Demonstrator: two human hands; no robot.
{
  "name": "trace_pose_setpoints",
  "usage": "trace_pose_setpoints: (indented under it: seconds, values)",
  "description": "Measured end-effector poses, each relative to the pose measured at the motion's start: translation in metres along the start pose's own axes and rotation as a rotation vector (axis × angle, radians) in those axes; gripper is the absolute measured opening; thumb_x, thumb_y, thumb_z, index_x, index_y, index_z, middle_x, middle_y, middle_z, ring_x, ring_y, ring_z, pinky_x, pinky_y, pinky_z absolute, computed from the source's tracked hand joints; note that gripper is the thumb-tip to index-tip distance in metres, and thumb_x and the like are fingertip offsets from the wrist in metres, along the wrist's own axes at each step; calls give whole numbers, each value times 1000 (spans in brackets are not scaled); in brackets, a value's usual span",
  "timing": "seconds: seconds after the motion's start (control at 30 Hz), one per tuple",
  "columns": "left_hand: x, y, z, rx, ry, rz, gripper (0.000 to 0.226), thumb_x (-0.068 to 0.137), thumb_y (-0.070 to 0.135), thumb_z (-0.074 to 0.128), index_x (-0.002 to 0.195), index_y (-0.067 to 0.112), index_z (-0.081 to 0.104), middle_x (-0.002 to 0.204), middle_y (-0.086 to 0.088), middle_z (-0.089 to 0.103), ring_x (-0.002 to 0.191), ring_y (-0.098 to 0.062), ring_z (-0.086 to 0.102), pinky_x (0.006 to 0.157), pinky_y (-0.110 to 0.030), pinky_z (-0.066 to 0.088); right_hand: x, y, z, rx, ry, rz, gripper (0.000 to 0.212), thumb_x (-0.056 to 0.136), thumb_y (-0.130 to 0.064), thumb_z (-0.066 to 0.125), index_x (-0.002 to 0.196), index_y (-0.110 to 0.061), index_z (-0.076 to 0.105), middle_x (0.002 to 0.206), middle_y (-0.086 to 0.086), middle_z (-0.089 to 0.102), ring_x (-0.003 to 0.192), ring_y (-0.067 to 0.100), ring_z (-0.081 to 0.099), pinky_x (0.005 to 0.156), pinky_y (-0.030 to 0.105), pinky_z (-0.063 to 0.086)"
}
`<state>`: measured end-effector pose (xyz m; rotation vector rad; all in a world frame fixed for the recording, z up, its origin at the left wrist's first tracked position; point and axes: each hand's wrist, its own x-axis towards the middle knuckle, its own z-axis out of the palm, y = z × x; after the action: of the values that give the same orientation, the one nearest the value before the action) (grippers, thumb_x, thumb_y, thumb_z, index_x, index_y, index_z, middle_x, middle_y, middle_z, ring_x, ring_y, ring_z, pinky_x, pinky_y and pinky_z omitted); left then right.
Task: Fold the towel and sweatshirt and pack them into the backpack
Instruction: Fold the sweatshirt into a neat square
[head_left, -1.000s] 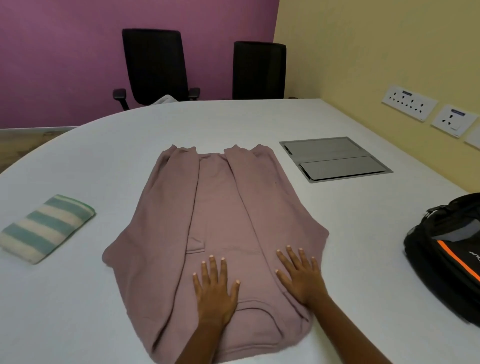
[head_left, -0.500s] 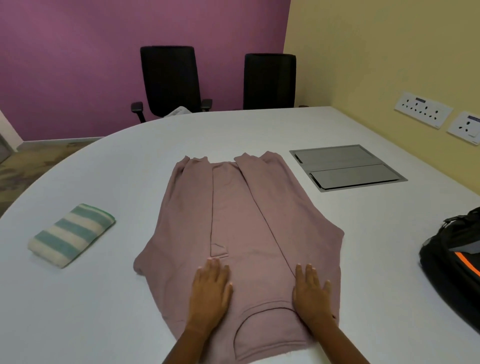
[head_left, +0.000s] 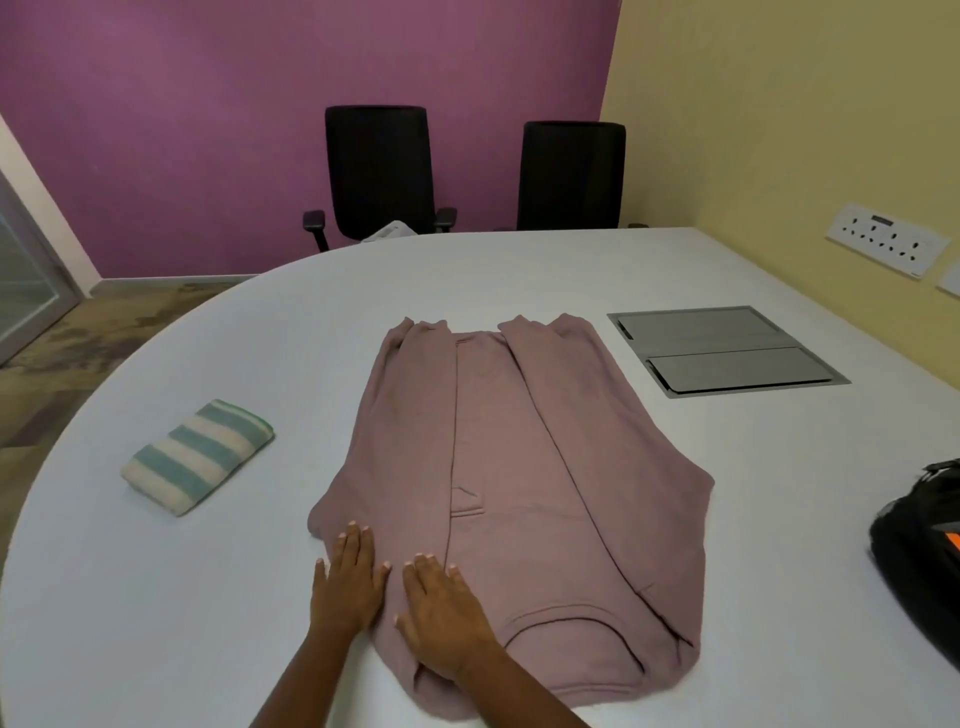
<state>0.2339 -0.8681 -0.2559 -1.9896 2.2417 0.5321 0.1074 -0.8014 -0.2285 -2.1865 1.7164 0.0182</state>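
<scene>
The sweatshirt (head_left: 524, 483), a dusty pink, lies flat in the middle of the table (head_left: 519, 270), both side panels folded inward so they meet along a line down the centre, hood end nearest the person. The left hand (head_left: 347, 584) lies palm down with its fingers spread flat on the sweatshirt's near left edge, partly on the table, gripping nothing. The right hand (head_left: 441, 618) lies just beside it, also flat and open on the fabric, holding nothing.

Half a second ago the hands were well apart, one on each side of the hood curve; now both sit together at the left side, the right hand having crossed over from the right panel.

The towel (head_left: 197, 456), striped green and cream and already folded into a small block, rests on the table to the left, apart from the sweatshirt. The backpack (head_left: 924, 561), black with an orange mark, sits at the right edge, only partly in view.

The table is white and rounded, with a grey cable hatch (head_left: 724, 349) set into it at the right. Behind stand two black office chairs (head_left: 379, 171) against a purple wall (head_left: 208, 130); a yellow wall (head_left: 779, 104) with a socket panel (head_left: 883, 240) runs along the right.
</scene>
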Motion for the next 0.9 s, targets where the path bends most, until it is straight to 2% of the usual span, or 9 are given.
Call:
trace_pose_setpoints:
  seconds: [0.13,0.23,0.37,0.5,0.57,0.67,0.73,0.77,0.9]
  values:
    - [-9,3,-8,-247,223,-30,63,90,37,25,139,0,39,150,-21,30,138,-37,32,111,-49,30,8,-10,2,-33,-84,60,61,100,-33,28,147,0,7,155,20,7,144,32,5,117,45,1]
    - [-7,1,-15,-426,259,-221,54,95,23,44,144,5,28,152,-21,22,136,-38,31,110,-46,31,15,-18,2,-29,-107,94,69,98,-40,32,147,2,7,153,28,6,143,37,6,117,47,-3]
    - [8,-5,-30,-898,282,-418,53,93,14,50,138,-5,30,138,-26,43,124,-44,44,105,-49,35,23,-33,2,-95,-167,127,85,93,-49,39,146,4,0,149,36,2,140,46,3,117,50,-4]
    - [31,-20,-36,-1189,220,-523,49,94,17,50,134,-6,35,134,-25,47,115,-43,51,102,-48,42,28,-42,8,-159,-186,167,79,95,-30,45,146,4,-6,148,39,-4,140,48,0,117,48,0]
    - [41,-27,-40,-1405,178,-575,33,92,15,55,112,-10,51,121,-24,55,93,-38,56,88,-44,49,27,-43,7,-83,-190,194,72,95,-18,42,146,4,-4,148,38,-2,140,48,2,117,47,2]
    - [49,-30,-49,-1616,51,-559,30,89,15,60,110,-6,54,108,-19,57,91,-34,54,86,-43,48,27,-39,12,1,-21,218,63,89,-11,44,143,8,19,143,39,23,135,43,28,111,39,28]
    - [54,-28,-54,-1637,-29,-547,45,86,20,65,120,-6,52,112,-21,58,95,-34,55,88,-43,48,29,-35,9,134,-14,233,58,69,-20,57,121,4,58,115,27,60,106,28,63,83,22,51]
    - [56,-24,-57,-1645,-53,-544,48,85,20,66,123,-6,51,111,-21,58,95,-33,55,87,-43,48,27,-31,8,166,59,237,55,69,-19,56,121,3,59,114,22,62,103,24,64,80,21,51]
    - [65,-1,-72,-1600,23,-501,44,85,7,60,125,-8,49,105,-16,54,94,-30,50,86,-36,44,21,-25,2,292,3,195,52,97,-12,27,148,-10,15,149,12,32,128,27,42,103,32,33]
